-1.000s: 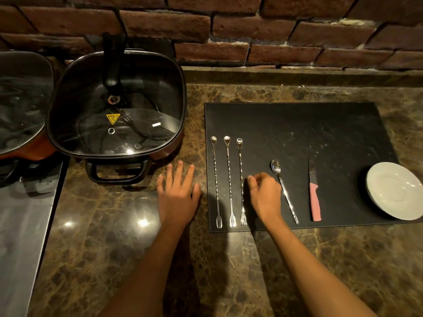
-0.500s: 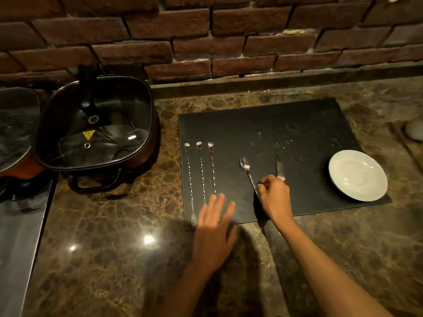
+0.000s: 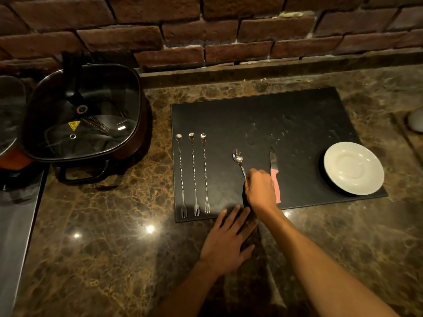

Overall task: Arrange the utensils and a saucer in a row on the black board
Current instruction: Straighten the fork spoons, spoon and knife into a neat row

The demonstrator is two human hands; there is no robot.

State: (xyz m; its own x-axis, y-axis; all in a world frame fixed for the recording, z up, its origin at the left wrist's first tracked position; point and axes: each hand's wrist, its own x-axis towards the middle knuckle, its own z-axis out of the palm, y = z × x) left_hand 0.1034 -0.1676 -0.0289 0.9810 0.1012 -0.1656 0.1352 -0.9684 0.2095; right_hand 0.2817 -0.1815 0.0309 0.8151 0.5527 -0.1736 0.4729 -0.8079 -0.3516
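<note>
A black board [image 3: 263,115] lies on the marble counter. Three long twisted bar forks [image 3: 193,175] lie side by side at its left, prongs toward me. A silver spoon [image 3: 238,157] lies near the middle, and my right hand [image 3: 261,189] is closed over its handle. A pink-handled knife [image 3: 274,167] lies just right of that hand, partly hidden by it. A white saucer [image 3: 353,168] sits at the board's right end. My left hand [image 3: 229,241] rests flat on the counter at the board's front edge, fingers apart.
A square electric pot with a glass lid [image 3: 82,115] stands left of the board, another lidded pan [image 3: 9,120] beyond it. A metal surface [image 3: 16,229] runs along the left. A brick wall [image 3: 206,30] closes the back. A pale round object [image 3: 415,121] sits far right.
My right hand moved from beside the third bar fork over to the spoon and closed on its handle. My left hand slid right along the counter to the board's front edge.
</note>
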